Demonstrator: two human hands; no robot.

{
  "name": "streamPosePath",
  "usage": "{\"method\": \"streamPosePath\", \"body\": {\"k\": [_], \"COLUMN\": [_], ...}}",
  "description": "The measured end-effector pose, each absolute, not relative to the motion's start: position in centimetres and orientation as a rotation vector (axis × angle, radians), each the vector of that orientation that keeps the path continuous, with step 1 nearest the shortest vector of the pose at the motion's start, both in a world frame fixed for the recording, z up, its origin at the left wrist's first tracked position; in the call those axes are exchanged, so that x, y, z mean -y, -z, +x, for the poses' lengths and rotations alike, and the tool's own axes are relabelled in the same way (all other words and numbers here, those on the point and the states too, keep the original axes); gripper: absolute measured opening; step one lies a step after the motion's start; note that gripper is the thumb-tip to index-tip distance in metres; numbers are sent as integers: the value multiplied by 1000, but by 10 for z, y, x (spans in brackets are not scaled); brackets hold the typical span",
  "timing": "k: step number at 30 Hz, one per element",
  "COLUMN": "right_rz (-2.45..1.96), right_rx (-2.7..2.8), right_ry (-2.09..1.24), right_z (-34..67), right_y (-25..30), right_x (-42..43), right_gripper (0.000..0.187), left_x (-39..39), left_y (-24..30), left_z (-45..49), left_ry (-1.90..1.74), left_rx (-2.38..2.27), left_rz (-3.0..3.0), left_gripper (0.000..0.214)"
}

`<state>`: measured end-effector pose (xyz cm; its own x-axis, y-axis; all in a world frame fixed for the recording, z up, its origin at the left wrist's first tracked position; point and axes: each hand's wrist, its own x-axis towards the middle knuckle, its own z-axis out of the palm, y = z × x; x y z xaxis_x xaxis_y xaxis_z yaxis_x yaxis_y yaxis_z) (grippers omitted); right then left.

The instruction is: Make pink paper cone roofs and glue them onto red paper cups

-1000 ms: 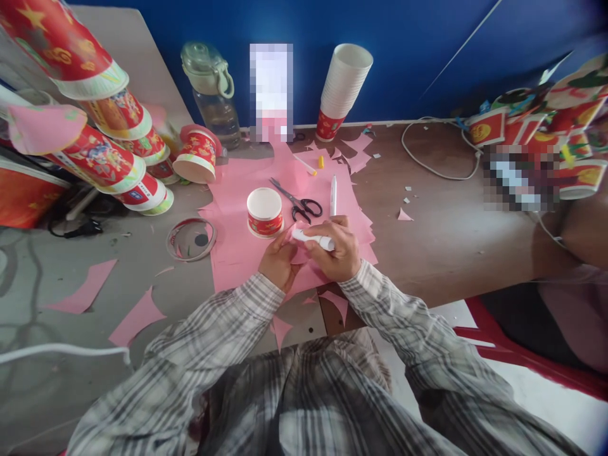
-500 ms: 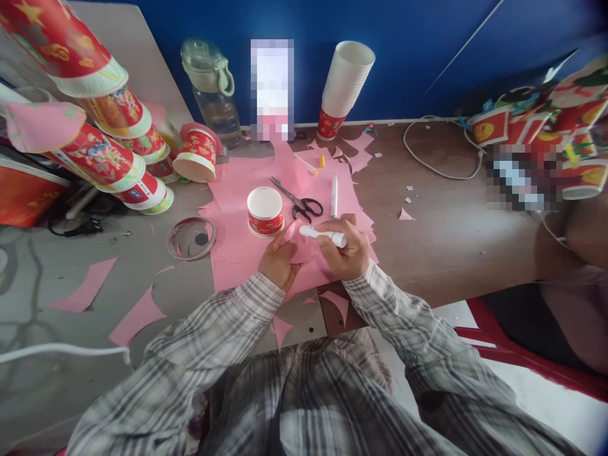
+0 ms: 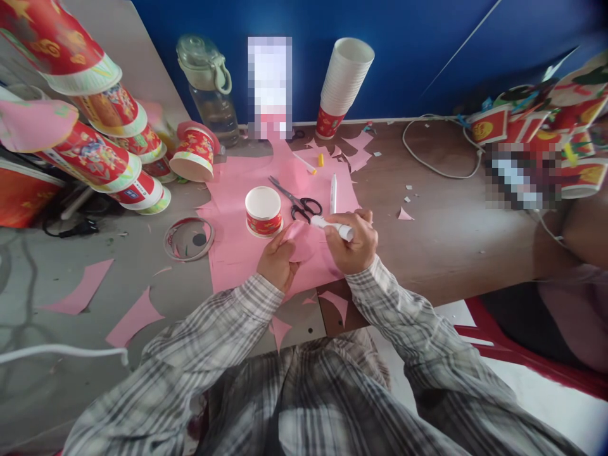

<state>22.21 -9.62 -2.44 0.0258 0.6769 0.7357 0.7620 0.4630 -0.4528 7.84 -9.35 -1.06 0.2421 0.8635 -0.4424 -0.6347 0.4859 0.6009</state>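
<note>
My left hand [image 3: 277, 261] pinches a small curved piece of pink paper [image 3: 303, 246] by its left side. In my right hand [image 3: 357, 244] is a slim white tube [image 3: 339, 228], like a glue tube, its end pointing left just above the paper's upper right. Whether the tube touches the paper I cannot tell. Just beyond my left hand, a short red-and-white paper cup [image 3: 264, 218] sits on pink paper sheets [image 3: 232, 253]. Black-handled scissors [image 3: 304, 206] lie open past the tube. A white pen [image 3: 333, 195] is beyond my right hand.
At left stand stacked red paper cups [image 3: 102, 152] and a tape roll [image 3: 189, 239]. A water bottle [image 3: 209, 95] and a stack of paper cups [image 3: 344, 88] line the blue wall. Cup crafts [image 3: 522, 130] and a cable [image 3: 441, 171] lie right. Pink scraps [image 3: 135, 320] are scattered.
My right hand has drawn back to the right with the white tube, away from the middle of the pink piece. My left hand keeps its hold, almost unmoved. The view shifts slightly.
</note>
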Motion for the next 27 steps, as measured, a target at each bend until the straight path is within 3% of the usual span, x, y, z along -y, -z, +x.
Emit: {"method": "streamPosePath", "body": {"k": [4,13,27], "right_rz": [-1073,-1296,-1099], "right_rx": [1830,1786,1863], "right_ry": [8,171,-71], "right_z": [212,219,208], "right_y": [27,34,33], "right_x": [99,94,96], "right_gripper": [7,8,9], "left_x": [94,91,90], "left_y": [9,10,5], "left_z": [78,79,74], "left_ry": [-1055,-1038,-995], "left_rx": [-798,-838,-718], "left_rz": [327,284,249], "left_gripper": [40,37,36]}}
